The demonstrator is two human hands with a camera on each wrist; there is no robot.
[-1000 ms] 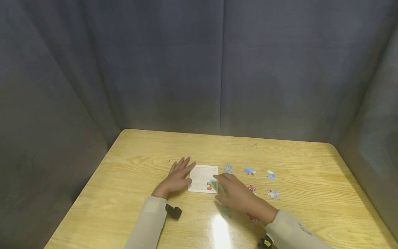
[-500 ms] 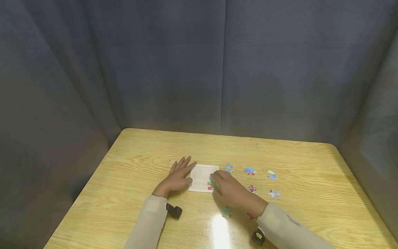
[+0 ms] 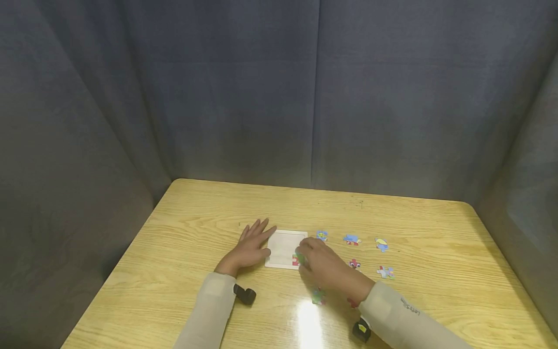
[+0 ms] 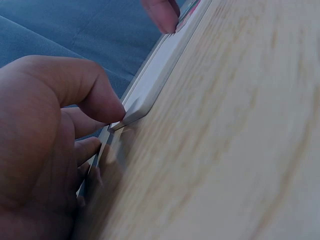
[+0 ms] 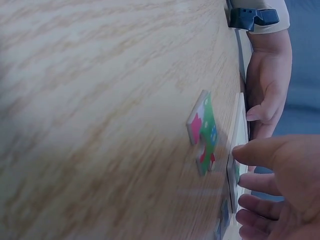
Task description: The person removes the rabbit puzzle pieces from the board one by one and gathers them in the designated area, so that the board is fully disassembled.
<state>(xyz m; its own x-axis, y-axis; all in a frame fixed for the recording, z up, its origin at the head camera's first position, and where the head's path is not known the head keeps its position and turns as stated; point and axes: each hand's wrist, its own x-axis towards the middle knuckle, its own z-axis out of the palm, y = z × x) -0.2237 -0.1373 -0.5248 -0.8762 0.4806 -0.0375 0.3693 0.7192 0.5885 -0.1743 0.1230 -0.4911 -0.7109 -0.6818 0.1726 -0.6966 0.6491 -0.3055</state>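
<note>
A shallow white puzzle tray (image 3: 281, 248) lies flat on the table. In its near right corner is a red and green jigsaw piece (image 3: 296, 260), partly covered by my right hand (image 3: 327, 269). The right fingertips touch at this piece and the tray's right side; the right wrist view shows thumb and forefinger apart there. My left hand (image 3: 245, 252) rests at the tray's left side, fingers spread, the thumb touching its near left edge. In the right wrist view, a green jigsaw piece with a pink star (image 5: 204, 131) lies on the table close to the tray.
Right of the tray lie several loose jigsaw pieces: a blue one with a yellow flower (image 3: 321, 235), a blue and red one (image 3: 351, 240), a yellow and blue one (image 3: 381, 244), a red one with eyes (image 3: 354, 264) and a pale one (image 3: 385, 272). Dark curtains (image 3: 235, 97) surround the table.
My right hand has moved left from beside the tray onto its right part, its fingertips coming over the red and green jigsaw piece. The left hand stays at the tray's left side.
</note>
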